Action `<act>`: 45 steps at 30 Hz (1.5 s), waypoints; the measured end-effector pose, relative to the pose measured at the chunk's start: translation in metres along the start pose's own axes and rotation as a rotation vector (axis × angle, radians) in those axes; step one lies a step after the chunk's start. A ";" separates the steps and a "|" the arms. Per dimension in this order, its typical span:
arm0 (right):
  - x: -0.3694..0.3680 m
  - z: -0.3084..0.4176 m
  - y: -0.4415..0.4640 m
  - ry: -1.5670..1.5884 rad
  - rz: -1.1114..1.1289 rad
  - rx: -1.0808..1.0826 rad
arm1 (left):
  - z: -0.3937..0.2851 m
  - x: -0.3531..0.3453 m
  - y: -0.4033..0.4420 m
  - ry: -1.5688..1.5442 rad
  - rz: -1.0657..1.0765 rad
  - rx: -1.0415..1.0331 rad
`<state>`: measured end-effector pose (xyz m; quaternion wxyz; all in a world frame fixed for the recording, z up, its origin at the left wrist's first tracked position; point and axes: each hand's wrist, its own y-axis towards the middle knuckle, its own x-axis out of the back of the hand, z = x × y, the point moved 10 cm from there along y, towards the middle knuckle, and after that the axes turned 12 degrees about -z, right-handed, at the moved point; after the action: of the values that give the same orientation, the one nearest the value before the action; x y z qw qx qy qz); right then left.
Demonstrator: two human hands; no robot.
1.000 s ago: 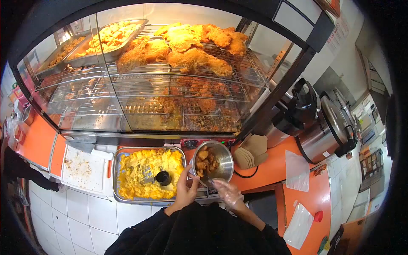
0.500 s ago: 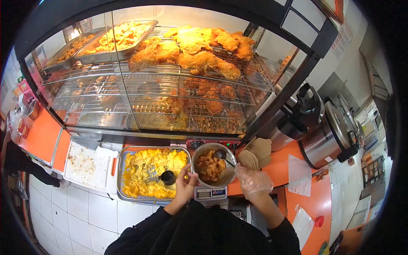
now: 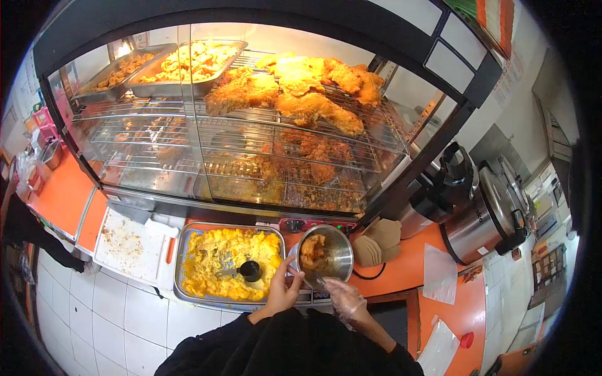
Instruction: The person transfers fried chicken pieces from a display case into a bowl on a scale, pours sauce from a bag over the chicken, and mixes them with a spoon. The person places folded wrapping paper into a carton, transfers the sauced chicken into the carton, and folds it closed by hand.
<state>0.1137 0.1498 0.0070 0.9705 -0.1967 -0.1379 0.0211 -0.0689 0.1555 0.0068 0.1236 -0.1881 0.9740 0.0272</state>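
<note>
A round metal bowl [image 3: 339,252] with browned, saucy food pieces [image 3: 311,252] on its left side is tilted in front of me. My left hand [image 3: 285,289] grips its left rim, thumb uppermost. My right hand [image 3: 348,299], in a clear plastic glove, is closed at the bowl's near edge around a spoon or ladle [image 3: 318,280]; its head is hard to make out. Left of the bowl, a metal tray [image 3: 178,266] holds yellow scrambled egg [image 3: 235,250], with a black scoop [image 3: 250,271] in it. A kitchen scale [image 3: 320,297] shows partly beneath the bowl.
A heated glass cabinet [image 3: 207,203] with fried chicken [image 3: 320,109] stands directly behind the bowl. Brown paper lids [image 3: 379,243] and a large steel cooker [image 3: 483,219] are to the right. A white board with crumbs [image 3: 128,244] lies left. Another person's dark sleeve [image 3: 47,241] shows at far left.
The bowl has shifted right and tipped, and its food has gathered on the left side. My right hand has moved down and left to the bowl's near edge.
</note>
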 end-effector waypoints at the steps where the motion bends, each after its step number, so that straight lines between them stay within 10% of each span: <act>1: -0.002 -0.009 0.002 0.175 0.022 -0.120 | 0.003 0.001 0.000 -0.040 -0.011 0.034; 11: 0.030 0.021 -0.013 0.368 0.131 -0.237 | 0.027 0.015 0.017 -0.192 -0.024 0.175; 15: 0.048 0.119 -0.026 -0.675 -0.244 0.609 | 0.028 0.017 0.018 -0.185 -0.010 0.159; 21: 0.009 0.124 -0.003 -1.541 -0.109 0.593 | 0.027 0.016 0.017 -0.207 -0.024 0.179; 25: 0.012 0.113 -0.002 -1.515 -0.129 0.375 | 0.027 0.016 0.019 -0.211 -0.041 0.176; 28: 0.016 0.134 0.004 -1.386 -0.123 0.664 | 0.028 0.016 0.017 -0.215 -0.033 0.197; 32: -0.003 0.105 0.003 -1.457 0.140 0.172 | 0.025 0.018 0.021 -0.180 -0.028 0.181; 36: 0.036 0.133 -0.011 -1.152 -0.197 0.547 | -0.023 0.033 0.022 0.260 -0.080 -0.123; 40: 0.079 0.120 -0.007 0.678 -0.074 0.326 | -0.110 0.010 0.017 0.407 -0.072 -0.526; 45: 0.085 0.102 -0.015 1.219 -0.218 0.357 | -0.154 -0.087 -0.037 0.322 0.419 -0.859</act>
<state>0.1668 0.1824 0.1247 0.8891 0.0063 0.4247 -0.1706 -0.0128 0.1371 0.1777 -0.1250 -0.0241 0.8984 0.4203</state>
